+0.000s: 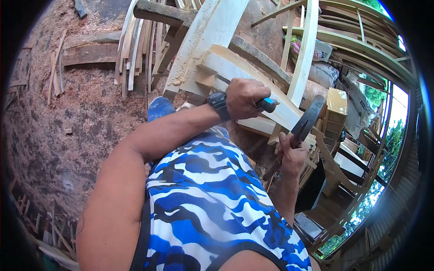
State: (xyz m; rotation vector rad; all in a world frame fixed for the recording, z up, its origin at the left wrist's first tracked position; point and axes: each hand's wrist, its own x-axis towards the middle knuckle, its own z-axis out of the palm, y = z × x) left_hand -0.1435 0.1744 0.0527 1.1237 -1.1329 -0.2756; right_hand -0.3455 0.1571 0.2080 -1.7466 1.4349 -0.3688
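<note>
My left hand [246, 95], with a dark watch on its wrist, is closed around a chisel-like tool with a blue-and-black handle [266, 105]. The handle's butt end points right; the blade is hidden behind the hand. Beneath that hand lies a pale timber piece [280, 106], running from upper left to lower right. To the right, my right hand [293, 156] grips a claw hammer [308, 119] close below its dark metal head. The hammer head stands apart from the chisel handle, over the right end of the timber.
A wide pale board [212, 31] dusted with shavings lies beyond the timber. Wood strips [135, 49] lean at upper left. Sawdust covers the floor [90, 135]. A long pale bar [305, 54], sacks [323, 74] and a wooden box [335, 108] are at the right.
</note>
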